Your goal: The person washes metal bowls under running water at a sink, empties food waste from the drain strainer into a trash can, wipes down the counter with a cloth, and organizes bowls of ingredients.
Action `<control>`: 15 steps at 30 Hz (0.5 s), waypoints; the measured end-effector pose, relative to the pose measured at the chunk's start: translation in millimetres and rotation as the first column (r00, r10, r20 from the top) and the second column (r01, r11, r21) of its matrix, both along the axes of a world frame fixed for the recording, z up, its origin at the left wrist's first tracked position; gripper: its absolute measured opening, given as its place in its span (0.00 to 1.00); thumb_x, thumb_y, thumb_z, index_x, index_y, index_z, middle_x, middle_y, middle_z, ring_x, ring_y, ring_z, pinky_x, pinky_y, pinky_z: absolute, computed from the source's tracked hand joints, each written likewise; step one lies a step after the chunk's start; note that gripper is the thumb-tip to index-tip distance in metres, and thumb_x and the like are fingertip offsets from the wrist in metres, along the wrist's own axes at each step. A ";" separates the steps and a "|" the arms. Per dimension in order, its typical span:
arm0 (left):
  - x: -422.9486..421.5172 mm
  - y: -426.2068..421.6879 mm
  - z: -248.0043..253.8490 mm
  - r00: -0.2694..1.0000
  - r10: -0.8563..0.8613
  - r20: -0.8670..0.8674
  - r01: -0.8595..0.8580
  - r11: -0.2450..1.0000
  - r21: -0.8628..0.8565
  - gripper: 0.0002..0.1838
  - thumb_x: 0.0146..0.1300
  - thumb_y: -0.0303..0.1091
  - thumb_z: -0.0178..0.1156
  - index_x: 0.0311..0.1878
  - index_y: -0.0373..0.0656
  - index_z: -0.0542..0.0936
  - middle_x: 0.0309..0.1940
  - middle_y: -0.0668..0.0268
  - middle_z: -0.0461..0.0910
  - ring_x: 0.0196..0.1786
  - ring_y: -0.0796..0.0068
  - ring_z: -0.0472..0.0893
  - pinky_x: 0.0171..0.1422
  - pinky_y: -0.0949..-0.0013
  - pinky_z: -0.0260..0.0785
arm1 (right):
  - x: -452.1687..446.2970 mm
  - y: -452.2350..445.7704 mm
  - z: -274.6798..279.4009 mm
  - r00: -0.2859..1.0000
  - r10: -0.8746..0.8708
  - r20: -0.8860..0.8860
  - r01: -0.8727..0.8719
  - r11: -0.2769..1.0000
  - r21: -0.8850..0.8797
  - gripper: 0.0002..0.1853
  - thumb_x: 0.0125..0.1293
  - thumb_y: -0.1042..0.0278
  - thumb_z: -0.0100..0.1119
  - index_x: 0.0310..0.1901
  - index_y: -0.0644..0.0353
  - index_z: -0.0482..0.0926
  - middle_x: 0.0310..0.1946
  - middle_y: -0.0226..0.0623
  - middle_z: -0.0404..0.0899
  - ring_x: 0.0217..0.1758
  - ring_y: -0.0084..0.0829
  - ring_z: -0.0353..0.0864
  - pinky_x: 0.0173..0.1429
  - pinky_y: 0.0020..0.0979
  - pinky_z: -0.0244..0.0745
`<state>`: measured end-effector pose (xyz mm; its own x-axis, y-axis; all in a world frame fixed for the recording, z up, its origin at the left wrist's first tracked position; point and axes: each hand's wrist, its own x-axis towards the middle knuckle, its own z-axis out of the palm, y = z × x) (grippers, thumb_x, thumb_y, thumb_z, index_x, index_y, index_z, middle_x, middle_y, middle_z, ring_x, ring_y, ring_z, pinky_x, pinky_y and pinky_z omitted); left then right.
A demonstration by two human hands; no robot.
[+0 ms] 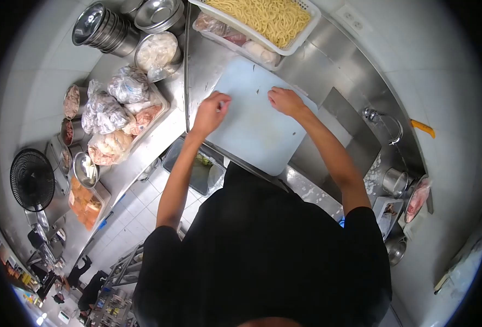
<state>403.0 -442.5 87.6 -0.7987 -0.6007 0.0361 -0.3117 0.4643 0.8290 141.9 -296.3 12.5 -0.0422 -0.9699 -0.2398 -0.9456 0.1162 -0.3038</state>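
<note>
A pale blue cutting board [252, 122] lies on the steel counter in front of me, with a few small dark bits on it. Over its left edge is my left hand [212, 113], fingers curled in toward the thumb. Above the far right part of the board, my right hand [285, 101] is closed with knuckles up. What either hand holds, if anything, is hidden or too small to make out. Beyond the board stands a white basket of yellow noodles [273, 22], on top of a container of bagged meat [230, 37].
Right of the board are a steel sink [341, 128] and a faucet [380, 117]; a yellow-handled knife [423, 128] hangs on the wall. Leftward, a tray carries bagged food [107, 111] near stacked steel bowls [102, 30]. A lined bin [205, 177] stands below the counter edge.
</note>
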 end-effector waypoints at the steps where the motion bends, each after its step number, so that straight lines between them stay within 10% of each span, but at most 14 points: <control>1: -13.1 7.2 -5.3 0.999 -0.022 0.027 0.024 0.999 -0.049 0.07 0.59 0.25 0.62 0.41 0.41 0.81 0.37 0.60 0.80 0.33 0.62 0.81 0.40 0.64 0.75 | 0.7 -1.0 -0.7 1.000 0.005 0.003 -0.005 1.000 0.024 0.05 0.60 0.68 0.58 0.34 0.58 0.76 0.41 0.36 0.77 0.43 0.42 0.81 0.46 0.42 0.78; 15: -118.4 28.2 -88.8 0.947 0.060 0.315 -0.008 0.986 -0.165 0.10 0.53 0.31 0.69 0.38 0.40 0.80 0.40 0.57 0.78 0.44 0.55 0.80 0.48 0.56 0.76 | 3.2 -8.1 0.7 0.992 -0.124 -0.015 0.125 0.991 0.043 0.08 0.55 0.67 0.62 0.35 0.60 0.80 0.37 0.42 0.81 0.43 0.45 0.82 0.49 0.44 0.79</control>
